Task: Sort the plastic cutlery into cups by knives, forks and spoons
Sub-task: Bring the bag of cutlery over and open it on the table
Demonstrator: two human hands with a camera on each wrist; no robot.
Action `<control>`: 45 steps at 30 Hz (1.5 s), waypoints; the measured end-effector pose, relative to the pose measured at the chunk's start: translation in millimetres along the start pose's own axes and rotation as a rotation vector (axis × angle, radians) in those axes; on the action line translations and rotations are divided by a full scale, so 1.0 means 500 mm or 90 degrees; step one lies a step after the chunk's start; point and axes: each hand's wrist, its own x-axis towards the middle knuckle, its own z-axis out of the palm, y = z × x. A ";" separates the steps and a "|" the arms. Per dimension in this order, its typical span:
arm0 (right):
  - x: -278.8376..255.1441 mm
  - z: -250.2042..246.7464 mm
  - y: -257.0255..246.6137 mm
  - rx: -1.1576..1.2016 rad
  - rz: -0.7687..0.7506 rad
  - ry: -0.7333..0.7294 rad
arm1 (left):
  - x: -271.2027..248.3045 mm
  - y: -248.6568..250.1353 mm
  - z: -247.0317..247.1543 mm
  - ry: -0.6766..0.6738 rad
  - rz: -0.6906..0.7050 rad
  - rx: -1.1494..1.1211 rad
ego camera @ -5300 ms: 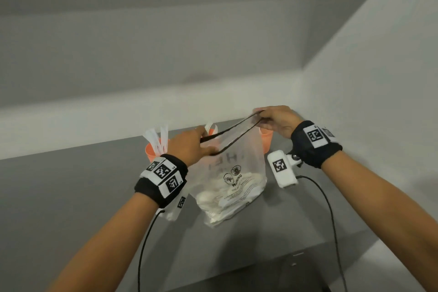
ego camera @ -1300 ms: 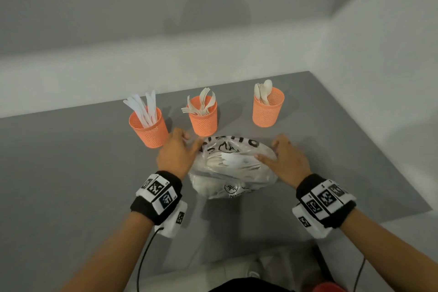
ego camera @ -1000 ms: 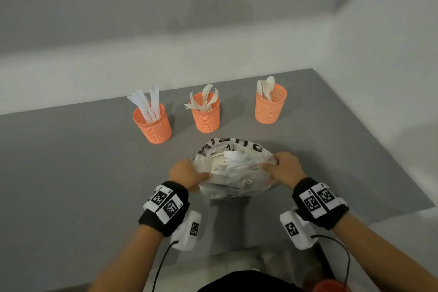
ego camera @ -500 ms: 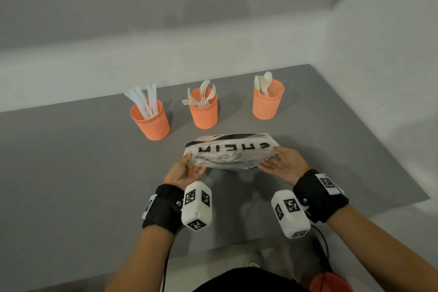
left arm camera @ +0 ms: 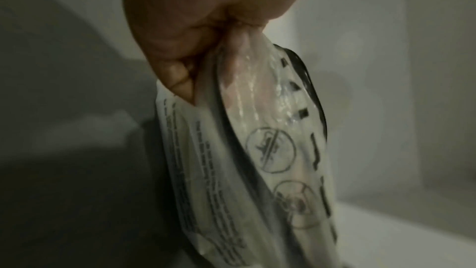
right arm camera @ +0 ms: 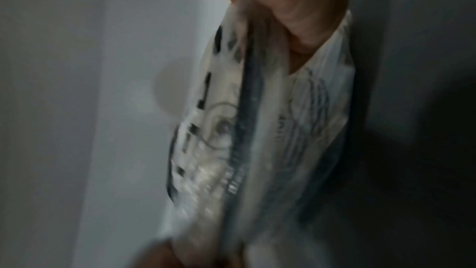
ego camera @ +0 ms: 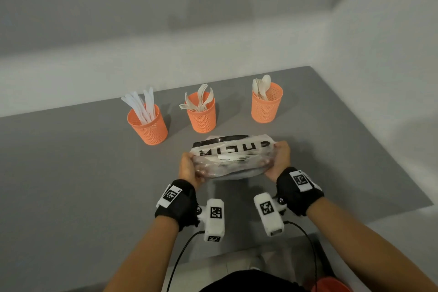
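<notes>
The left hand [ego camera: 189, 168] gripped the left end of a clear plastic bag [ego camera: 233, 159], its fingers curled round the gathered film; in the left wrist view the same hand [left arm camera: 206, 23] pinched the bunched plastic [left arm camera: 260, 150] between thumb and fingers. The right hand [ego camera: 280, 160] gripped the opposite end in the same manner, and the blurred right wrist view showed its thumb [right arm camera: 304, 27] pressed against the printed bag [right arm camera: 257, 129]. The bag was held stretched sideways between both hands, above the grey bench [ego camera: 71, 185], with black lettering along its upper face and white cutlery [ego camera: 231, 157] visible through the film. Beyond the bag, three orange mesh cups stood in a row on the bench, well apart from each other. The left cup [ego camera: 148, 123] contained white knives [ego camera: 142, 106]. The middle cup [ego camera: 202, 114] contained forks [ego camera: 199, 101]. The right cup [ego camera: 267, 104] contained spoons [ego camera: 262, 85]. All three cups stood upright. Each wrist carried a black band [ego camera: 177, 201] and a white camera unit [ego camera: 214, 219] bearing square markers.
</notes>
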 end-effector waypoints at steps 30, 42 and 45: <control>-0.009 -0.071 -0.102 -0.829 -0.070 -0.050 | -0.014 0.092 -0.011 0.186 0.380 0.951; -0.007 -0.088 -0.049 -0.216 0.126 -0.087 | -0.003 0.023 -0.032 -0.017 0.084 0.331; -0.004 -0.093 -0.045 -0.107 0.147 -0.073 | 0.005 0.023 -0.037 -0.020 -0.022 0.004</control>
